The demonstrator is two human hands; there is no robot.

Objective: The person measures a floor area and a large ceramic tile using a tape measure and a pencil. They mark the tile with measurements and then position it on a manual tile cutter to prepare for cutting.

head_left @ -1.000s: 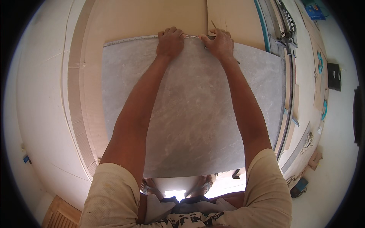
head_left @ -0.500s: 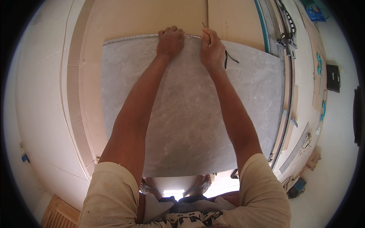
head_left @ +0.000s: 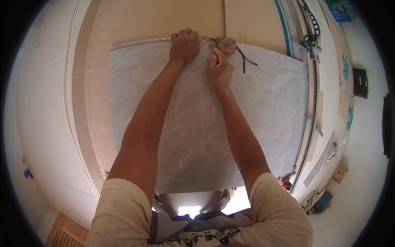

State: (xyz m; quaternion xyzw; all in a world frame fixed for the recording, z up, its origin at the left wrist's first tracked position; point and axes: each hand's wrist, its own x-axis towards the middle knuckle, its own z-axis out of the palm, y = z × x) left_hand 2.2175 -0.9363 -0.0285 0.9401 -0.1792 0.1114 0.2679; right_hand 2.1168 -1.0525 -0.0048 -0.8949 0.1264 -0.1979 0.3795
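Observation:
A large grey marbled slab (head_left: 197, 123) lies flat before me. Along its far edge runs the pale blade of a tape measure (head_left: 226, 46), whose round red-and-grey case rests at the edge, its black strap trailing onto the slab. My left hand (head_left: 186, 46) has its fingers curled over that edge, pressing the blade down. Just nearer than the case, my right hand (head_left: 219, 68) is closed in a pinch on a thin pencil (head_left: 212, 47), mostly covered by the fingers, its tip close to the blade.
Brown cardboard (head_left: 164, 18) lies under and beyond the slab. A long metal rail (head_left: 314, 90) with a clamp-like carriage (head_left: 311, 43) runs along the right side. Farther right are a black case (head_left: 361, 83) and teal-handled tools (head_left: 345, 68). My feet show below the near edge.
My right hand has drawn back toward me and slightly left, uncovering the tape measure's case. The pencil has come nearer the blade. My left hand has stayed in place.

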